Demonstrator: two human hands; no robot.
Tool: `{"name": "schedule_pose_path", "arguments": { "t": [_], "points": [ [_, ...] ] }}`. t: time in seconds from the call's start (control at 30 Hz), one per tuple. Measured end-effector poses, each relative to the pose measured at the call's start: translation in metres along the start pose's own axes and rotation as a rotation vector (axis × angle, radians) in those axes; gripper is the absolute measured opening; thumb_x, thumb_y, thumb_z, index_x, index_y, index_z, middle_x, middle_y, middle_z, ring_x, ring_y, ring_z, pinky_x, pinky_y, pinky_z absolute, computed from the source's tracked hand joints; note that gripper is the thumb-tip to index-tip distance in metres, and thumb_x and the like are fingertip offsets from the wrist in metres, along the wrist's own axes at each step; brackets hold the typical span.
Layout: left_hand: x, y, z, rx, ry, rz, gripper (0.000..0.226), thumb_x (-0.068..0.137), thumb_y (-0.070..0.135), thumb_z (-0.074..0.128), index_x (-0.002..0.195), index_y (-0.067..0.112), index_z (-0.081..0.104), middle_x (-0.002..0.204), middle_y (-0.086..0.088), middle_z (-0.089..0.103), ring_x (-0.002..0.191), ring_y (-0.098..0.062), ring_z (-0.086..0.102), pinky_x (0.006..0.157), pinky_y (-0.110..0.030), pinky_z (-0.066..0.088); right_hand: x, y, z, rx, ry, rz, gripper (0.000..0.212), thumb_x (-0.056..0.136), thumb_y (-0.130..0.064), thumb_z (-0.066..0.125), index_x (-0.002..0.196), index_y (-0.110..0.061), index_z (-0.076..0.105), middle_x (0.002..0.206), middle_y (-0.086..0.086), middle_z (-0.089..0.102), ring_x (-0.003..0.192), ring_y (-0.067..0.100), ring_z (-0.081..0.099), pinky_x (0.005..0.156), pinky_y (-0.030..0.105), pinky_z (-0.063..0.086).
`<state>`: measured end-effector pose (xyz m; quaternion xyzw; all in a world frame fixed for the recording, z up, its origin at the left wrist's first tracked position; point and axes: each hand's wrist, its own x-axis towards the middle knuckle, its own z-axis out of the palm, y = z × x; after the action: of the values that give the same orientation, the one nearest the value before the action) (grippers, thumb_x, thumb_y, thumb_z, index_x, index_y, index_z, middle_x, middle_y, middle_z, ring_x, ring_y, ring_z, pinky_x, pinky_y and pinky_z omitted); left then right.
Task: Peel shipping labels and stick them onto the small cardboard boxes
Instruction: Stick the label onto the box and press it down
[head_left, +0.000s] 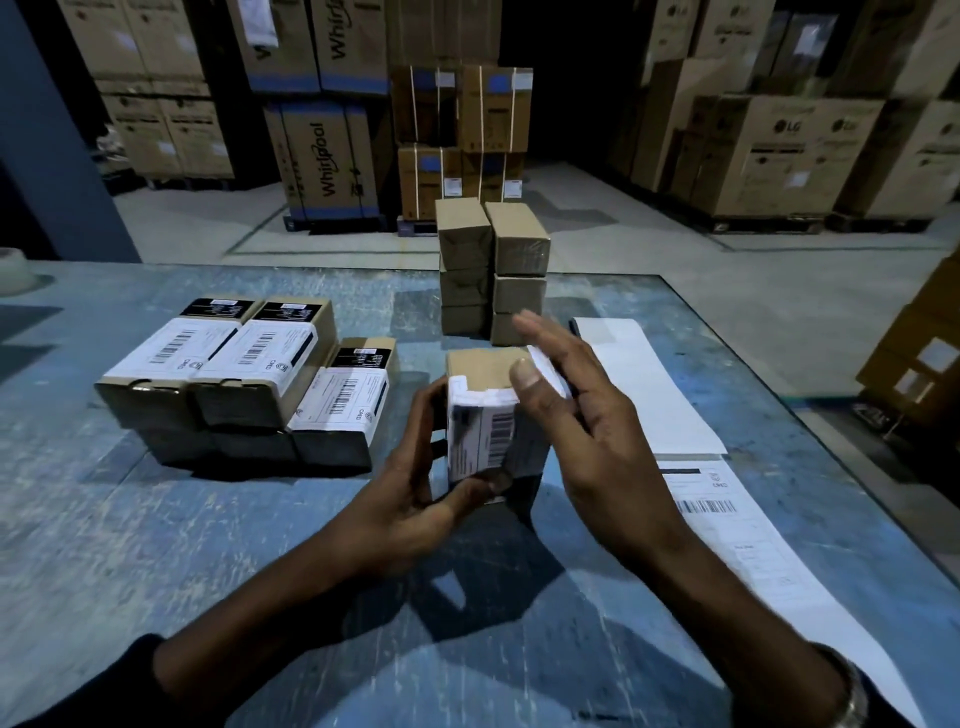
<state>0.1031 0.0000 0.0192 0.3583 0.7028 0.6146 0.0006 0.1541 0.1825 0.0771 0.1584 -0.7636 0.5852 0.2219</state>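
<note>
Pressing a label (488, 436) onto the box (480, 366) gripped by the left hand (415, 499), the right hand (582, 395) works with fingers spread, three labelled boxes (249, 364) done and six plain boxes (493, 270) left.

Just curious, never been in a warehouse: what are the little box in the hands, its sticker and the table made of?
Box: matte brown cardboard, seemingly. Sticker: white paper, printed barcode, curling edge. Table: hard blue-painted surface, scuffed; material unclear.
</note>
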Motion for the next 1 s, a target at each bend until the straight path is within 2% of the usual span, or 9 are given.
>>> {"name": "schedule_pose_path", "arguments": {
  "t": [0.1, 0.27, 0.33, 0.43, 0.5, 0.6, 0.77, 0.87, 1.0],
  "points": [
    [0.004, -0.007, -0.007, 0.062, 0.009, -0.028, 0.085, 0.094, 0.028, 0.079, 0.158, 0.038, 0.025, 0.154, 0.028, 0.049, 0.148, -0.005, 0.046, 0.114, -0.02, 0.044, 0.001, 0.007, -0.003, -0.345, 0.019, -0.099, 0.054, 0.105, -0.052, 0.054, 0.151, -0.025, 0.055, 0.158, -0.016, 0.049, 0.148, -0.005, 0.039, 0.12, 0.019, 0.035],
    [0.004, -0.003, -0.006, 0.028, 0.014, -0.043, 0.082, 0.09, 0.023, 0.075, 0.157, 0.035, 0.03, 0.153, 0.027, 0.053, 0.146, -0.006, 0.05, 0.111, -0.023, 0.047, 0.003, 0.014, -0.004, -0.385, -0.036, -0.24, 0.052, 0.102, -0.04, 0.066, 0.149, -0.02, 0.057, 0.156, -0.009, 0.054, 0.153, 0.007, 0.038, 0.123, 0.049, 0.037],
    [0.004, -0.001, -0.007, 0.005, 0.005, -0.066, 0.082, 0.09, 0.019, 0.076, 0.157, 0.035, 0.032, 0.153, 0.025, 0.054, 0.145, -0.006, 0.051, 0.112, -0.024, 0.048, 0.004, 0.012, -0.007, -0.321, -0.053, -0.267, 0.051, 0.1, -0.036, 0.071, 0.147, -0.021, 0.061, 0.156, -0.011, 0.055, 0.158, 0.007, 0.03, 0.128, 0.042, 0.03],
    [0.005, 0.002, -0.01, -0.031, -0.012, -0.127, 0.082, 0.091, 0.013, 0.075, 0.162, 0.021, 0.035, 0.156, 0.008, 0.057, 0.147, -0.014, 0.052, 0.12, -0.043, 0.046, 0.005, 0.005, -0.015, -0.258, -0.044, -0.172, 0.072, 0.09, -0.045, 0.077, 0.155, -0.027, 0.052, 0.167, -0.011, 0.042, 0.158, 0.0, 0.027, 0.126, 0.021, 0.027],
    [0.005, 0.001, -0.009, -0.044, -0.019, -0.122, 0.078, 0.093, 0.013, 0.073, 0.161, 0.017, 0.036, 0.156, 0.005, 0.058, 0.147, -0.016, 0.052, 0.12, -0.042, 0.046, 0.008, 0.007, -0.016, -0.298, -0.048, -0.17, 0.078, 0.091, -0.046, 0.079, 0.159, -0.025, 0.048, 0.167, -0.01, 0.042, 0.155, 0.0, 0.033, 0.125, 0.024, 0.032],
    [0.008, 0.0, -0.006, -0.034, -0.004, -0.113, 0.066, 0.097, 0.014, 0.067, 0.157, 0.023, 0.042, 0.153, 0.011, 0.06, 0.145, -0.012, 0.053, 0.112, -0.032, 0.052, 0.009, 0.016, -0.015, -0.408, -0.002, -0.269, 0.066, 0.094, -0.039, 0.08, 0.152, -0.016, 0.057, 0.159, -0.004, 0.055, 0.148, 0.006, 0.047, 0.12, 0.041, 0.045],
    [0.01, 0.002, -0.006, 0.057, 0.133, -0.088, 0.048, 0.099, 0.022, 0.064, 0.145, 0.035, 0.057, 0.142, 0.017, 0.067, 0.137, -0.009, 0.061, 0.109, -0.031, 0.055, 0.001, 0.014, -0.01, -0.575, 0.229, -0.356, 0.06, 0.092, -0.048, 0.079, 0.138, -0.012, 0.069, 0.144, 0.004, 0.067, 0.131, 0.009, 0.061, 0.109, 0.028, 0.054],
    [0.005, 0.009, 0.001, 0.14, 0.128, -0.057, 0.066, 0.095, 0.031, 0.077, 0.154, 0.032, 0.048, 0.147, 0.023, 0.06, 0.139, -0.004, 0.056, 0.112, -0.03, 0.052, -0.001, 0.014, -0.009, -0.595, 0.273, -0.371, 0.059, 0.089, -0.047, 0.082, 0.135, -0.012, 0.071, 0.14, 0.003, 0.069, 0.128, 0.007, 0.064, 0.105, 0.028, 0.056],
    [0.001, 0.013, 0.02, 0.154, 0.043, -0.115, 0.103, 0.085, 0.048, 0.084, 0.161, 0.058, 0.015, 0.154, 0.039, 0.043, 0.142, 0.01, 0.046, 0.107, -0.017, 0.05, -0.004, 0.016, -0.001, -0.597, 0.381, -0.354, 0.052, 0.091, -0.044, 0.08, 0.131, -0.011, 0.073, 0.136, 0.003, 0.071, 0.122, 0.009, 0.068, 0.1, 0.025, 0.058]
  ]
}}
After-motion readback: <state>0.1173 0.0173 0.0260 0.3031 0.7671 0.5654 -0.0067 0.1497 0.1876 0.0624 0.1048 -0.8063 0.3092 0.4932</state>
